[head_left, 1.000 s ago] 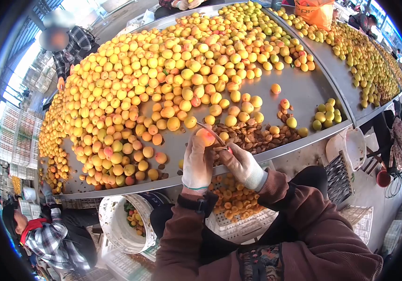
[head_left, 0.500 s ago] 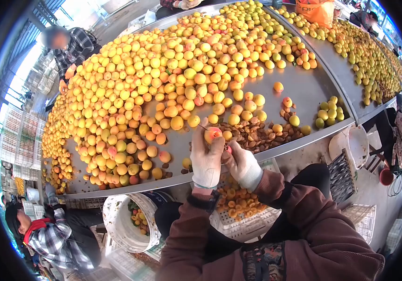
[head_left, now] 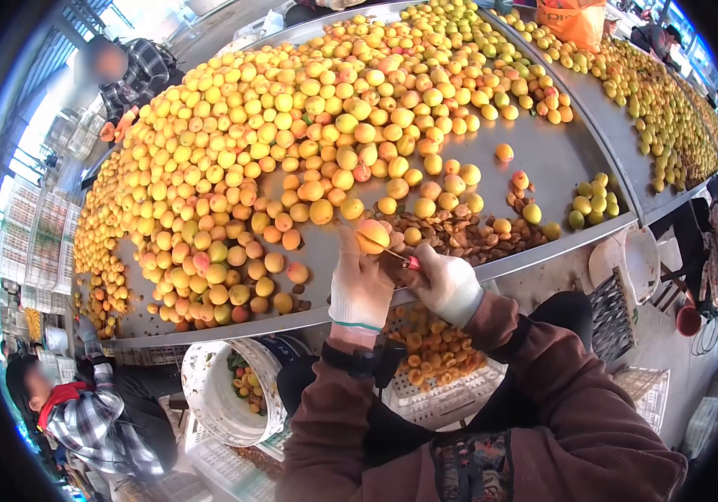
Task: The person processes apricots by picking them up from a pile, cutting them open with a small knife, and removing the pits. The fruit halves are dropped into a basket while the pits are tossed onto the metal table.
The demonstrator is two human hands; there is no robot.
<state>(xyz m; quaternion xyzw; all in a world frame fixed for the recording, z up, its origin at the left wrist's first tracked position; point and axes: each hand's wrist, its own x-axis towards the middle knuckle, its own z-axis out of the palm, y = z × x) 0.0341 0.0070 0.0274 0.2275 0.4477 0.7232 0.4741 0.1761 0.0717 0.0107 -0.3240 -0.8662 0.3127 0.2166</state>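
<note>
An apricot (head_left: 373,236) is pinched in the fingers of the gloved left hand (head_left: 360,284) over the worktop (head_left: 543,159) edge, with a knife (head_left: 392,251) gripped in the closed right hand (head_left: 442,280) set against it. Below, halved apricots (head_left: 430,345) are held in a white crate (head_left: 451,403), and a few whole fruit (head_left: 246,385) in a white bucket (head_left: 200,393)

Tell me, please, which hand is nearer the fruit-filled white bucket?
Left. The left hand, holding an apricot, is above-right of the white bucket; the right hand, holding a knife, lies farther right.
</note>
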